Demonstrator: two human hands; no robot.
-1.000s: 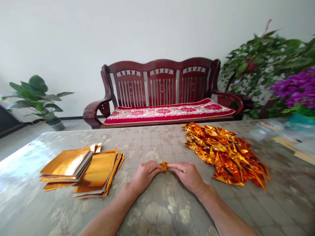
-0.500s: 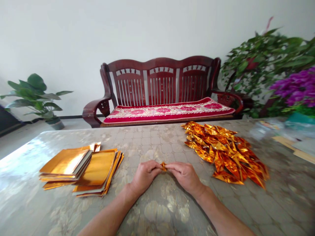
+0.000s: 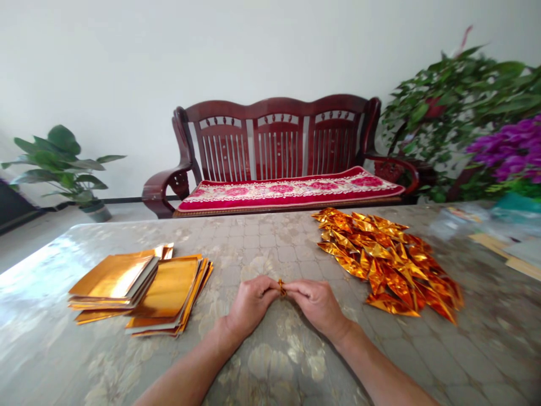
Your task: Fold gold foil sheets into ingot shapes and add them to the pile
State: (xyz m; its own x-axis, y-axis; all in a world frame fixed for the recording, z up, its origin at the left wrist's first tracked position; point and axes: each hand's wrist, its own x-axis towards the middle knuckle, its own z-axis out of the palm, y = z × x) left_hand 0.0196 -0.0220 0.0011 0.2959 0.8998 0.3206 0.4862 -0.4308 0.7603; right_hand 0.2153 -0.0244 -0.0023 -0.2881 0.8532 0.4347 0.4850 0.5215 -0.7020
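Observation:
A small folded piece of gold foil paper (image 3: 281,288) is pinched between my two hands, just above the table's middle. My left hand (image 3: 253,301) closes thumb and fingers on its left end. On its right end my right hand (image 3: 315,304) does the same. Most of the piece is hidden behind my fingertips. Stacks of flat gold foil sheets (image 3: 171,287) lie to the left of my left hand. Beyond my right hand spreads a pile of folded gold foil ingots (image 3: 386,262) with pointed ends.
The table (image 3: 262,361) has a patterned grey cover. Plastic bags (image 3: 459,220) and tan card strips (image 3: 524,267) lie at its right end, near purple flowers (image 3: 509,149). Behind stands a wooden bench (image 3: 276,141) with a red floral cushion (image 3: 291,190). A potted plant (image 3: 67,166) stands at left.
The foil piece between my fingers looks narrower, less of it showing between the fingertips. My hands have drawn very slightly closer together. The stacks and the pile are unchanged.

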